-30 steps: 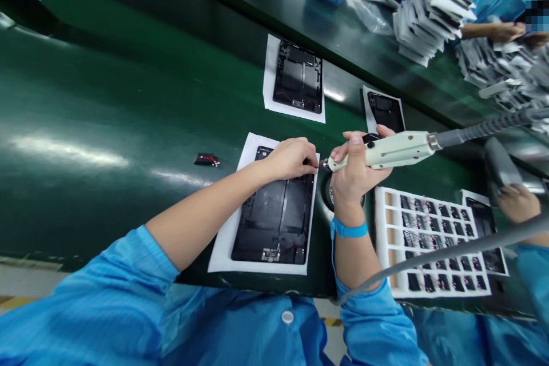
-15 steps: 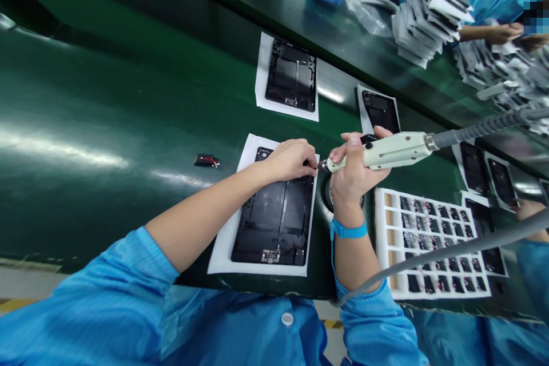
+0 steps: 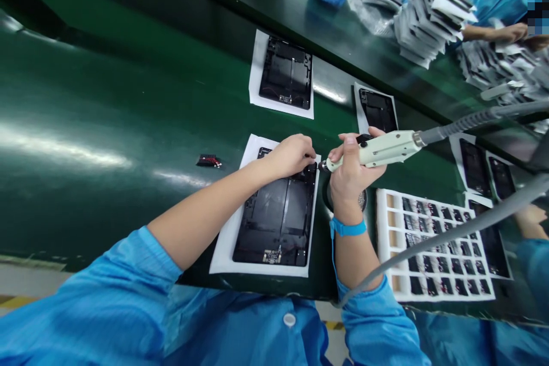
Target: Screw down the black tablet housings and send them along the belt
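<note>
Clamping the screwdriver (image 3: 381, 150) in my right hand (image 3: 351, 177), I am pinching my left hand (image 3: 291, 155) onto the top corner of the panel (image 3: 278, 220), centre frame; it seems light, stiff, fragile: edges are safest.

I am looking at an electronics assembly line on a factory floor. A long green conveyor belt (image 3: 107, 126) carries black tablet housings (image 3: 285, 73), each on its own white sheet, spaced one after another. A white compartment tray (image 3: 378, 229) holds small parts, and a corded electric screwdriver (image 3: 381, 148) is at work. Blue antistatic smocks (image 3: 107, 309), a wrist strap (image 3: 348, 229) and stacks of parts (image 3: 429, 17) before the co-workers opposite show it too.
</note>
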`<state>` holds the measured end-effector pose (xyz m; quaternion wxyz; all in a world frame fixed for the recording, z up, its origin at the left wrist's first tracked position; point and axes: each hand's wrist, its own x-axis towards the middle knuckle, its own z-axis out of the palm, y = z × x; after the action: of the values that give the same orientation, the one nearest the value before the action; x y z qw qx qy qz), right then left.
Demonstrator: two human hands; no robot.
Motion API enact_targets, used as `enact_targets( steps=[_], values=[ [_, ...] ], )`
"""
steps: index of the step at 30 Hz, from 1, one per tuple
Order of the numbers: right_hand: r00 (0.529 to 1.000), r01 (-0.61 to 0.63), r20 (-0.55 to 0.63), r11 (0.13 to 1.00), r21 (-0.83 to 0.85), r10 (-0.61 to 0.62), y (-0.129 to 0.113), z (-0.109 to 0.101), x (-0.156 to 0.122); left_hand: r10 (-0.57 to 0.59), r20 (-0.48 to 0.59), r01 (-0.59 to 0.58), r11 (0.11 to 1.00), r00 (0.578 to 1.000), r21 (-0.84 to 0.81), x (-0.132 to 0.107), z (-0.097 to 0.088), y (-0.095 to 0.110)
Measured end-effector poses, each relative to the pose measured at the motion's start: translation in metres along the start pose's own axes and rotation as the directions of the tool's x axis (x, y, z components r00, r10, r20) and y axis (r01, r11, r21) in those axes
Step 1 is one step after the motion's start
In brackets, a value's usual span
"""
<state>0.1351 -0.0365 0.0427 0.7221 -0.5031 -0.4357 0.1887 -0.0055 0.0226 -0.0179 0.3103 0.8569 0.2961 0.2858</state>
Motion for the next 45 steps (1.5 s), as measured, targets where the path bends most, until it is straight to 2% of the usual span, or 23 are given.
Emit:
enact_targets(
  steps=[6, 16, 24, 27, 31, 34, 45],
  values=[
    [1.000, -0.009, -0.003, 1.000, -0.016, 0.009, 0.005, 0.002, -0.001, -0.004, 0.026, 0.003, 0.998, 1.000, 0.055, 0.003, 0.007, -0.001],
    [1.000, -0.014, 0.000, 1.000, -0.011, 0.014, 0.005, 0.004, -0.001, 0.000, 0.020, -0.002, 0.998, 1.000, 0.065, 0.002, 0.005, 0.001],
    [0.996, -0.076, 0.046, 0.997, 0.003, 0.075, 0.009, 0.009, -0.003, -0.005, 0.039, 0.001, 0.995, 0.999, 0.100, 0.000, 0.002, 0.004],
    [0.998, -0.068, 0.007, 0.998, -0.017, 0.068, -0.003, -0.004, 0.000, -0.018, 0.032, 0.014, 0.994, 0.999, 0.109, -0.001, 0.000, 0.004],
    [0.989, 0.061, -0.132, 0.996, -0.062, -0.069, -0.020, -0.038, 0.001, -0.023, 0.038, 0.019, 0.992, 0.999, 0.121, -0.001, 0.000, 0.003],
    [0.988, 0.051, -0.143, 0.995, -0.083, -0.062, -0.020, -0.056, -0.003, -0.005, 0.024, 0.003, 0.994, 1.000, 0.110, -0.001, 0.002, 0.002],
    [0.991, -0.014, -0.136, 0.997, -0.073, 0.004, -0.007, -0.054, -0.009, 0.009, -0.011, -0.009, 0.999, 1.000, 0.049, -0.003, 0.005, -0.005]
  ],
)
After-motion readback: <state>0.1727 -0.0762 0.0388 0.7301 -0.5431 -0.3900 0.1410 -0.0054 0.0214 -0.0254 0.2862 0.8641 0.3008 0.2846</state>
